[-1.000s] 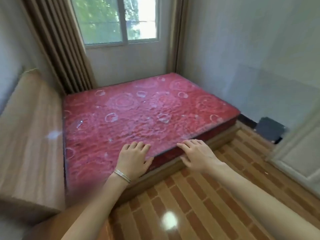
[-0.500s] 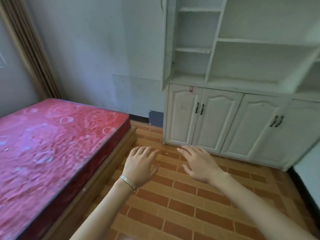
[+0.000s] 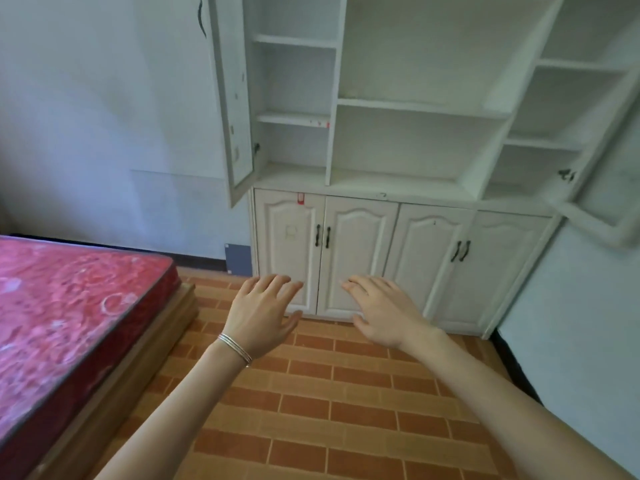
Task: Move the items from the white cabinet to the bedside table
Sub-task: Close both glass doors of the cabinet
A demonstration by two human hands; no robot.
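my left hand (image 3: pixel 261 315), a thin silver bangle (image 3: pixel 235 347) at its wrist, and my right hand (image 3: pixel 381 311) float side by side in the centre of the frame, palms down, fingers spread and loose, holding nothing. i judge i carry them forward like this because i am facing the tall white wooden cabinet (image 3: pixel 398 199) in the upper right and have not reached anything yet.

its open shelves (image 3: pixel 408 105) look bare; i see no items on them, only a small red mark on one shelf edge. an upper door (image 3: pixel 232 98) hangs open at the left, another at the right edge. the four panelled lower doors (image 3: pixel 356 251) with black handles are closed, so whatever i must move is probably behind them, unseen. the bedside table is not in view. the red patterned mattress (image 3: pixel 69 306) fills the lower left, on a wooden base over the brown brick-pattern floor (image 3: pixel 329 410).
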